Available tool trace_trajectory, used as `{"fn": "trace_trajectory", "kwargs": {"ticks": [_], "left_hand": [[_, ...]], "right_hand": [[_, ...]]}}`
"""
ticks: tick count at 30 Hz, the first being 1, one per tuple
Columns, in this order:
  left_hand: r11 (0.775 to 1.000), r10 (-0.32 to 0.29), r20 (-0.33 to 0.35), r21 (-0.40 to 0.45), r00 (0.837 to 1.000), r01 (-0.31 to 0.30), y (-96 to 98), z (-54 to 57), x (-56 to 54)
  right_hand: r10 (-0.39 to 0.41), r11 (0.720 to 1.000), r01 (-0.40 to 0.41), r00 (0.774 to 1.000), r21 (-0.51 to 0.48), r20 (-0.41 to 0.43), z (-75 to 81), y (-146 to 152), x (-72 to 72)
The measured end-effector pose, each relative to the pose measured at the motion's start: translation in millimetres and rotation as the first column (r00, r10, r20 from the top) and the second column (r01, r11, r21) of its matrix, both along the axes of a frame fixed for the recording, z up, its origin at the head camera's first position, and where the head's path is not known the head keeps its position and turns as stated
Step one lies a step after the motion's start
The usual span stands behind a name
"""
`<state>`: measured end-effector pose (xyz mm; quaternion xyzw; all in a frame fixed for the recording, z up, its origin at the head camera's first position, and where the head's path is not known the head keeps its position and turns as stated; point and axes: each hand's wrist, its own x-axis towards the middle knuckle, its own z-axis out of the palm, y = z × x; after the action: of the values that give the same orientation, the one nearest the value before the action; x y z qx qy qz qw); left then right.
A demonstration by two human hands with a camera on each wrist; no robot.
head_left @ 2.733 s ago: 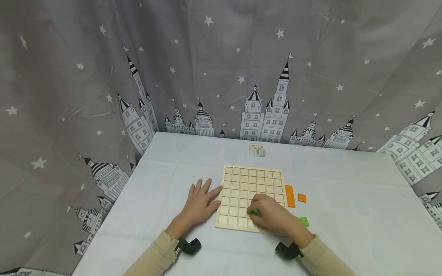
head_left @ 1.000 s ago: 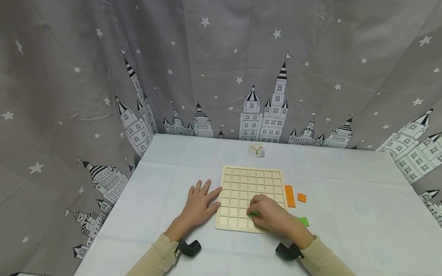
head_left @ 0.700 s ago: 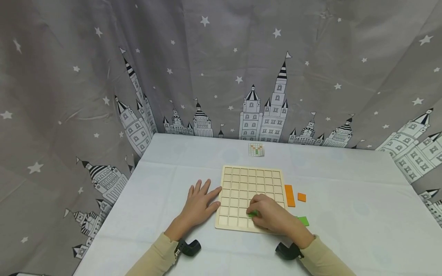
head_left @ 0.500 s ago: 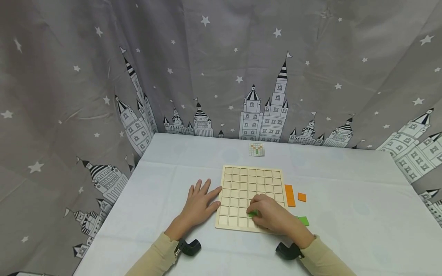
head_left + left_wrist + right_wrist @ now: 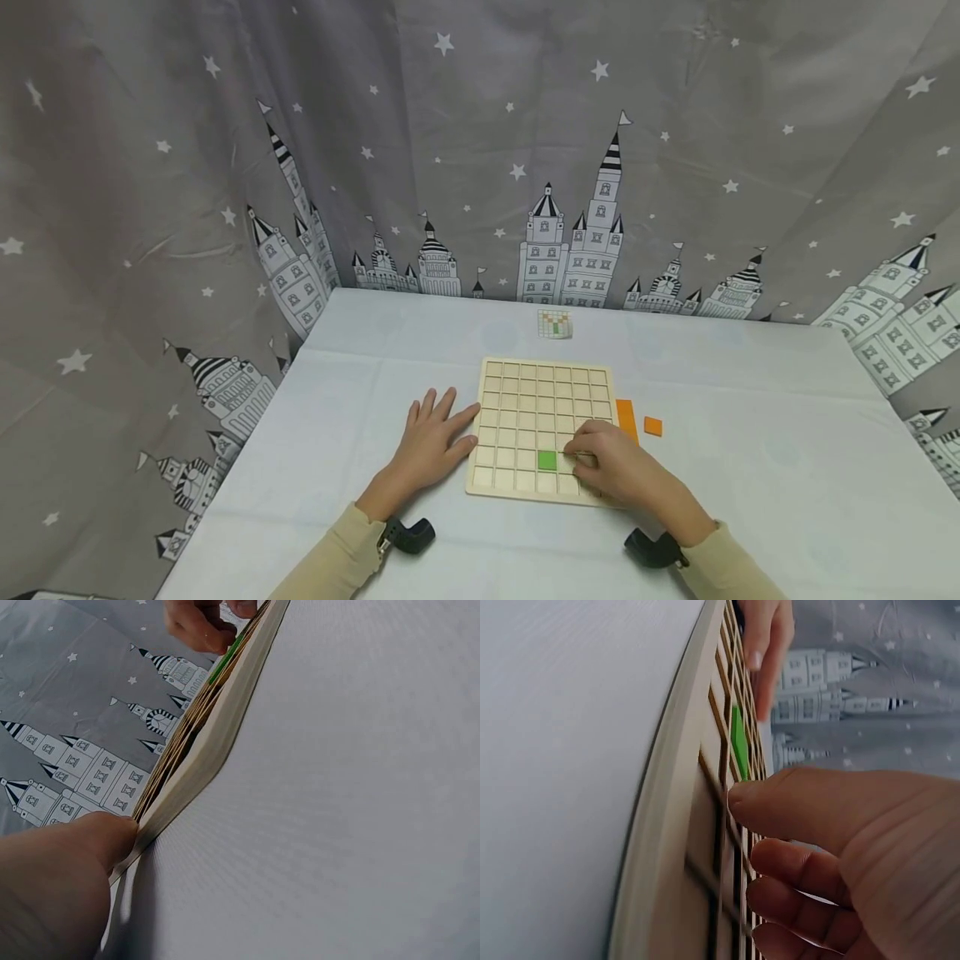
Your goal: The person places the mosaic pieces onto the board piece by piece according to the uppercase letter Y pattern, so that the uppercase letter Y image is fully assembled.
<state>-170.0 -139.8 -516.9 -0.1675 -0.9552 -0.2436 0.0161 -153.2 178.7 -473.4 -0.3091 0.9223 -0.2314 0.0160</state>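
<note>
A square wooden grid board [image 5: 506, 417] lies flat on the white table. One green square tile [image 5: 547, 460] sits in a cell of its second row from the near edge, also seen in the right wrist view as a green tile [image 5: 739, 742]. My left hand [image 5: 426, 446] lies spread with straight fingers, index finger and thumb at the board's left edge. Just right of the green tile, my right hand [image 5: 618, 462] is over the board with fingers loosely bent and nothing between them. In the left wrist view my left thumb [image 5: 109, 836] touches the board's side.
Right of the board lie an orange strip [image 5: 627, 419], partly covered by my right hand, and a small orange square tile [image 5: 653, 427]. A small card with a coloured grid pattern [image 5: 555, 324] lies behind the board. A grey castle-print curtain [image 5: 465, 125] hangs behind the table.
My right hand has let go of the green tile, which stays in its cell, and moved right. The other green tile is now hidden behind that arm. My left hand has stayed put.
</note>
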Motion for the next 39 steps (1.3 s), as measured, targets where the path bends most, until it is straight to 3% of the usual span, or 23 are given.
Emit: {"fn": "trace_trajectory", "kwargs": {"ticks": [14, 25, 39], "left_hand": [[1.000, 0.002, -0.001, -0.007, 1.000, -0.002, 0.3, 0.1, -0.1], [1.000, 0.001, -0.009, -0.007, 1.000, -0.001, 0.3, -0.9, -1.2], [1.000, 0.004, -0.012, -0.001, 1.000, -0.004, 0.9, -0.6, -0.7]], "right_hand": [[-0.186, 0.981, 0.189, 0.979, 0.035, -0.083, -0.1, 56, 10.6], [-0.308, 0.946, 0.307, 0.951, 0.100, -0.002, -0.9, 75, 21.6], [-0.362, 0.926, 0.352, 0.930, 0.134, 0.064, -0.4, 77, 29.3]]}}
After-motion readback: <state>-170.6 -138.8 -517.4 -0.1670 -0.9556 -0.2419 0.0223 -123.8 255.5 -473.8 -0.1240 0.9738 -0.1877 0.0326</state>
